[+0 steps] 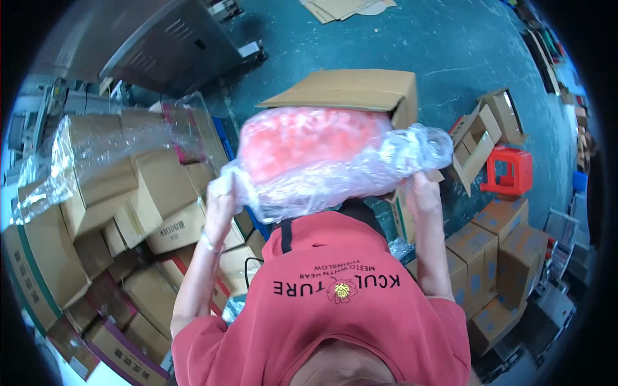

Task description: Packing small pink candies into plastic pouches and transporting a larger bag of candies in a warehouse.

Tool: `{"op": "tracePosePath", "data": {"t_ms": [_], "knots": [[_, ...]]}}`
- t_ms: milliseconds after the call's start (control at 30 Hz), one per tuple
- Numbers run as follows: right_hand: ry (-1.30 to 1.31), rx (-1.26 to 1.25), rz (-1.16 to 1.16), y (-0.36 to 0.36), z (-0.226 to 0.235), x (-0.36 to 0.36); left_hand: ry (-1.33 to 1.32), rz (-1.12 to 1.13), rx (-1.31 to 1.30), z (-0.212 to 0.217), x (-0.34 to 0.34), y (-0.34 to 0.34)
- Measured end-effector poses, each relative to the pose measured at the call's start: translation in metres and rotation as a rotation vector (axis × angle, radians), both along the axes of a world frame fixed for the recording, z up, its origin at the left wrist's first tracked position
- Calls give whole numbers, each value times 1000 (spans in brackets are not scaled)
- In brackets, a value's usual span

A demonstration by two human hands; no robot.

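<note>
A large clear plastic bag (315,151) full of small red-pink pieces, too blurred to name, spans the space between my hands. My left hand (223,196) is closed on the bag's left edge. At the other end, my right hand (423,193) grips the bag below its bunched, loose plastic (418,149). Just beyond the bag, an opened cardboard box (347,87) shows a raised flap; the bag hides most of this box, so I cannot tell whether the bag touches it.
Stacked cartons (161,180), some under clear film (71,161), fill the left side. A red plastic stool (508,170) and an open carton (473,145) stand at the right, with more cartons (489,244) nearer me. A metal cabinet (174,48) is at far left.
</note>
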State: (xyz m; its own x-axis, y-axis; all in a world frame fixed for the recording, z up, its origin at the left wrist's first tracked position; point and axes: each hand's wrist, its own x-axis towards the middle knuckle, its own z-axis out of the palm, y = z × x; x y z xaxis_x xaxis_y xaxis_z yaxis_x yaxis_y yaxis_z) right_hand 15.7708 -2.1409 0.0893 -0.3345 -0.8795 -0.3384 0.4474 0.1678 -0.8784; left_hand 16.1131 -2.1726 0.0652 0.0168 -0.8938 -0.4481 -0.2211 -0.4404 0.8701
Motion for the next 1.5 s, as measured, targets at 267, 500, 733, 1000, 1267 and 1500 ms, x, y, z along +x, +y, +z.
{"op": "tracePosePath", "data": {"t_ms": [267,500,733,1000,1267,1500], "knots": [[171,-25,88,-13,-39,66,-230,139,-359,43,80,-49],[-55,192,264,-49,-63,52,129,560,-143,26,46,-50],[278,243,329,-120,-36,-37,48,500,-142,12,-37,-77],[470,8,260,-194,-14,-168,86,94,-371,14,-173,-177],[193,164,-346,-168,-29,-330,133,-315,-306,15,-412,-279],[37,274,-550,-176,-41,-511,329,-501,-233,-4,-631,-334]]}}
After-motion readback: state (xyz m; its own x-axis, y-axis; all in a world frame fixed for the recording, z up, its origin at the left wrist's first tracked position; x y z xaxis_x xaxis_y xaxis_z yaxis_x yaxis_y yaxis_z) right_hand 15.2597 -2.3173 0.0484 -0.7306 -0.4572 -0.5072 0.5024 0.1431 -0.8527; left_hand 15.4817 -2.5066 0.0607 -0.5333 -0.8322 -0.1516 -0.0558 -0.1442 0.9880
